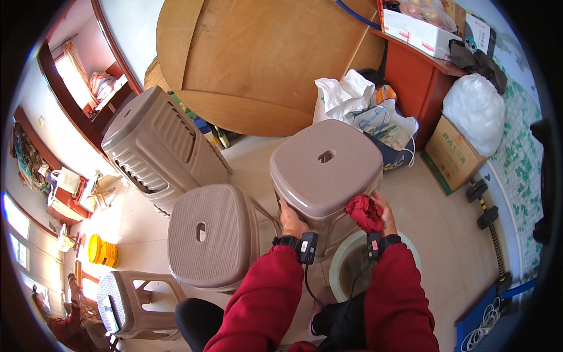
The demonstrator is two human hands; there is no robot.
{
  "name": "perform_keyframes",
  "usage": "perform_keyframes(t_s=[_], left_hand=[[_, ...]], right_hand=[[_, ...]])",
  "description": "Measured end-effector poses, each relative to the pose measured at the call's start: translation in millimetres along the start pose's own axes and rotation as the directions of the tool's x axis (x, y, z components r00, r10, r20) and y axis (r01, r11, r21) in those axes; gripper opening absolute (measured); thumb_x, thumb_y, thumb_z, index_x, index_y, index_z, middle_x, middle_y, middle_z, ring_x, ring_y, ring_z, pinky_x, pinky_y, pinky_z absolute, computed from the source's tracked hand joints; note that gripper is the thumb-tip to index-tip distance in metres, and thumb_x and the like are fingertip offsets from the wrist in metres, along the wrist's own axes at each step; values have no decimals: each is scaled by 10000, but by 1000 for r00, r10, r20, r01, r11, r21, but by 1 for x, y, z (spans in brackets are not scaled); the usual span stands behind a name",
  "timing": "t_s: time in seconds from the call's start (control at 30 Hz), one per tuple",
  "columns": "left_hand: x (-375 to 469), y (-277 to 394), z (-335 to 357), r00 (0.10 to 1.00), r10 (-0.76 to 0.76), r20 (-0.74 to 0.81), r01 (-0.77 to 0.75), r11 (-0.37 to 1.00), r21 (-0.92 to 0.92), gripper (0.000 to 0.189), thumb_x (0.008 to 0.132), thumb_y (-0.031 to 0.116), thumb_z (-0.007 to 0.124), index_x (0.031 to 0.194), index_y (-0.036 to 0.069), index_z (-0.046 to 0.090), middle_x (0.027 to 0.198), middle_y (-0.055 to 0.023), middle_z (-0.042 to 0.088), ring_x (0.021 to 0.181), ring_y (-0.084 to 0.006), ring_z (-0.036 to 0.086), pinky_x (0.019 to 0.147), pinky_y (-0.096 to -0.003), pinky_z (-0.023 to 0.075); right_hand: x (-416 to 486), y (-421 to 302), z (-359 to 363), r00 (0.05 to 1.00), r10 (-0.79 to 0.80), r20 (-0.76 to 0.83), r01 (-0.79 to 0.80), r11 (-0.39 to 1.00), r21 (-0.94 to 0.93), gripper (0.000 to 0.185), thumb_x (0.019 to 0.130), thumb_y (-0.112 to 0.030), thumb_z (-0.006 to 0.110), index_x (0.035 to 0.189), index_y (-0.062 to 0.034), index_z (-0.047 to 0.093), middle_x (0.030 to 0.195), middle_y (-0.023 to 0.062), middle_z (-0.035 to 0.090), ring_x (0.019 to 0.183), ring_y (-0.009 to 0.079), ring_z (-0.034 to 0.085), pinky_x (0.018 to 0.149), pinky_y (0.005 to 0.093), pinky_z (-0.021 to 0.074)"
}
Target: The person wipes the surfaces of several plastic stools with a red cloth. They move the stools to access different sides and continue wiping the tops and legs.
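A beige plastic stool point(323, 171) with a ribbed top and a slot in its middle stands upright in front of me. My left hand point(292, 221) grips the left side of this stool just under the seat's edge. A crumpled red cloth point(366, 214) is bunched in my right hand point(385, 213), against the stool's near right corner. Below that hand, a pale round basin point(411, 246) of murky water sits on the floor. Another beige stool point(211, 235) stands close at the left, apart from my hands. Both wrists carry small black devices with cables.
A tall stack of stools point(171, 145) rises at the far left. One more stool point(138, 301) and a yellow bucket point(103, 251) are at lower left, near another person point(72, 325). A round wooden tabletop point(272, 61) leans behind; bags point(391, 136) and a cardboard box point(455, 154) stand right.
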State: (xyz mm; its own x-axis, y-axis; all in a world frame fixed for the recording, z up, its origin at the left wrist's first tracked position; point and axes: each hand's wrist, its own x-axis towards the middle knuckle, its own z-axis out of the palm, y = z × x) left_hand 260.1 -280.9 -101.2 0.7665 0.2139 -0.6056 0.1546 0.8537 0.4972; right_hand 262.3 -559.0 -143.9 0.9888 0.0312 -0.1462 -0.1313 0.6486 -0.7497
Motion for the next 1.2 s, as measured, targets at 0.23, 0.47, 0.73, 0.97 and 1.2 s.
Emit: perform_keyframes(t_s=[0.23, 0.47, 0.73, 0.97, 1.2], left_hand=[[-33, 31, 1, 974, 111, 199, -114, 993, 2, 674, 1010, 546, 444, 1460, 45, 432, 1511, -119, 448, 1342, -319, 461, 1133, -438, 365], [-82, 85, 35, 903, 313, 296, -323, 946, -14, 646, 1022, 528, 467, 1404, 6, 461, 1414, -141, 516, 1251, -307, 528, 1064, -451, 437], [-137, 154, 74, 807, 375, 456, -371, 923, -103, 519, 1070, 440, 392, 1367, 25, 481, 1434, -138, 515, 1301, -284, 483, 1144, -430, 344], [-180, 213, 82, 829, 335, 447, -280, 942, -186, 419, 1043, 326, 410, 1340, 60, 542, 1358, -118, 584, 1228, -301, 560, 1061, -501, 447], [-213, 270, 87, 777, 404, 482, -305, 912, -274, 388, 1026, 254, 445, 1311, 18, 564, 1314, -166, 607, 1199, -334, 584, 1061, -525, 463]], right_hand=[[-25, -18, 33, 997, 10, 72, -9, 1000, -16, 716, 880, -68, 551, 1524, 59, 266, 1323, 221, 577, 1111, 300, 648, 976, 372, 518], [-66, -71, 98, 892, 157, 424, -42, 962, -268, 570, 824, -40, 547, 1369, 92, 448, 1154, 228, 641, 1044, 311, 661, 926, 389, 541], [-106, -16, 125, 745, 431, 510, -80, 816, -573, 397, 865, -85, 659, 1241, 38, 618, 1136, 141, 688, 1039, 207, 656, 934, 327, 513], [-125, 103, 186, 571, 639, 516, -320, 751, -577, 771, 884, -142, 660, 1531, 38, 282, 1395, 190, 566, 1248, 212, 567, 1060, 341, 441], [-155, 140, 228, 723, 601, 341, -603, 789, -113, 784, 928, -149, 594, 1555, 40, 161, 1419, 199, 520, 1218, 248, 588, 1023, 352, 478]])
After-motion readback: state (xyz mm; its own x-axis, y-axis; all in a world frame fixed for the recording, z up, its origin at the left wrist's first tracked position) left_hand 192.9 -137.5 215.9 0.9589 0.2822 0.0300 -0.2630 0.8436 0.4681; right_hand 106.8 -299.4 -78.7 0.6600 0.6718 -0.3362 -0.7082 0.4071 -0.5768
